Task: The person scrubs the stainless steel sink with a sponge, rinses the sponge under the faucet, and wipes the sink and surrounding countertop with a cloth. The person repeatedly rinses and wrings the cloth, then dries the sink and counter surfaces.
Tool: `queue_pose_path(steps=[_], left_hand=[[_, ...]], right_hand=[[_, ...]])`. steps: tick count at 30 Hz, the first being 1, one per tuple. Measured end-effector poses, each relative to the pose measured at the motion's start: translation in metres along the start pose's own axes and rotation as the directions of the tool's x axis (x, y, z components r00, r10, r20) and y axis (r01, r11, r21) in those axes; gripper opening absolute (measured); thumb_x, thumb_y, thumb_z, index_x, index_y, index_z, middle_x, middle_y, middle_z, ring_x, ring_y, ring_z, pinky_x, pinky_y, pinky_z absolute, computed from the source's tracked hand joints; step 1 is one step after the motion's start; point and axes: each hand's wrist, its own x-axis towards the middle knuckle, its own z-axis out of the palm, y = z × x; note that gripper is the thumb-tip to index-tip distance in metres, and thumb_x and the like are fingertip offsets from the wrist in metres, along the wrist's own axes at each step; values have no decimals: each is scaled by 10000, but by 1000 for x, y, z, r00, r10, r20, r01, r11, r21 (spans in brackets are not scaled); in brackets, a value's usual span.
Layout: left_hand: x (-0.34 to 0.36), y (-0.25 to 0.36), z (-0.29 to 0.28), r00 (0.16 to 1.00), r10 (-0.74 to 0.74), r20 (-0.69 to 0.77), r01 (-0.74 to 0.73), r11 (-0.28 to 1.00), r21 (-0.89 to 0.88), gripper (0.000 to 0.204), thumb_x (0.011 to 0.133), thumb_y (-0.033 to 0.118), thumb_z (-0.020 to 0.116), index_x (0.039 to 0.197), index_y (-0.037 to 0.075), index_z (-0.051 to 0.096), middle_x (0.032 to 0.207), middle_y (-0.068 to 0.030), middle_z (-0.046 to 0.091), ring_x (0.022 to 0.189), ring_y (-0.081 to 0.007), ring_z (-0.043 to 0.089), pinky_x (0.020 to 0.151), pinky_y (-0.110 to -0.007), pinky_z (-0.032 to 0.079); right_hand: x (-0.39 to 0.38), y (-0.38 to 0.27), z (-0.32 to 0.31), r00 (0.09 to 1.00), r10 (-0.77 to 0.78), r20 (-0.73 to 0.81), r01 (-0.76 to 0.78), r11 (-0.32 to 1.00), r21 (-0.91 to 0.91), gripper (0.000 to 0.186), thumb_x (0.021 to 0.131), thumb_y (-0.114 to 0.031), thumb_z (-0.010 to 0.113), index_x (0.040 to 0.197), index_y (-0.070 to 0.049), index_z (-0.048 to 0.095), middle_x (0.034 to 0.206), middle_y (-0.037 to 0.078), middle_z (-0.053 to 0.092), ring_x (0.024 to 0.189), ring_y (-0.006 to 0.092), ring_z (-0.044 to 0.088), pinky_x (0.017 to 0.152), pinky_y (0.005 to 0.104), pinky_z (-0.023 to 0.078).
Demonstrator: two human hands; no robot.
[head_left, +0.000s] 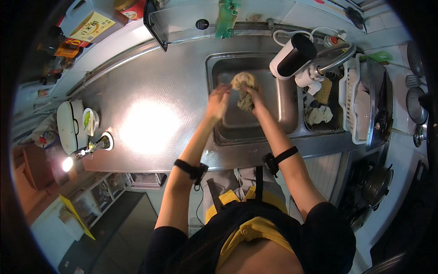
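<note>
A crumpled tan-beige rag (245, 81) is held over the steel sink basin (237, 130), its lower part hanging down. My right hand (256, 97) is closed around the rag from its right side. My left hand (219, 101) is just to the left, over the sink's left rim, with its fingers stretched out toward the rag and nothing seen in them. The faucet (319, 72), with a black-and-white unit (294, 55) attached, stands to the right of the rag.
Right of the basin, a small side sink holds a white cloth (319, 115) and a yellowish sponge (324, 91). Beyond it stands a white dish rack (350, 98). On the left are a lit lamp (68, 163), a bowl (91, 121) and a lidded white container (67, 127). A pot (378, 182) sits at right.
</note>
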Motion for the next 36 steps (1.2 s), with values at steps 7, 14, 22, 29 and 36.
queue_pose_path(steps=[7, 14, 22, 29, 36], left_hand=[[-34, -42, -101, 989, 147, -32, -48, 511, 858, 609, 925, 396, 517, 1396, 21, 426, 1499, -171, 364, 1451, -379, 190, 1160, -571, 108], [-28, -71, -104, 968, 250, 27, -176, 598, 782, 729, 843, 421, 581, 1374, -53, 427, 1485, -198, 372, 1433, -393, 238, 1161, -554, 146], [-21, -62, -105, 963, 260, 71, -219, 604, 767, 773, 832, 431, 592, 1383, -75, 398, 1484, -209, 364, 1424, -394, 257, 1163, -540, 164], [-26, -65, -104, 958, 279, 68, -234, 619, 750, 750, 835, 388, 603, 1399, -52, 378, 1490, -210, 354, 1427, -393, 248, 1168, -544, 164], [-25, -68, -104, 955, 288, 67, -237, 612, 754, 771, 808, 423, 618, 1362, -74, 416, 1468, -216, 383, 1402, -401, 293, 1159, -540, 188]], right_hand=[[105, -13, -26, 620, -667, -414, 331, 700, -633, 467, 855, -279, 692, 1204, 4, 562, 1107, 212, 643, 973, 359, 626, 861, 446, 494], [146, 6, 11, 649, -711, -270, -15, 343, -939, 452, 816, -165, 639, 1215, 9, 516, 1090, 256, 599, 1000, 415, 556, 846, 504, 485], [94, 8, 120, 786, -612, 90, 264, 200, -944, 359, 762, -168, 670, 1076, -4, 611, 1061, 255, 619, 993, 404, 594, 840, 474, 509], [67, -11, 115, 832, -227, 507, 540, 120, -833, 268, 780, -126, 613, 1035, -72, 672, 1066, 158, 656, 966, 366, 621, 825, 438, 517], [67, -40, 7, 523, -534, 664, 526, -412, -745, 489, 703, -16, 646, 1173, -148, 673, 1357, -10, 531, 1081, 279, 520, 792, 371, 521]])
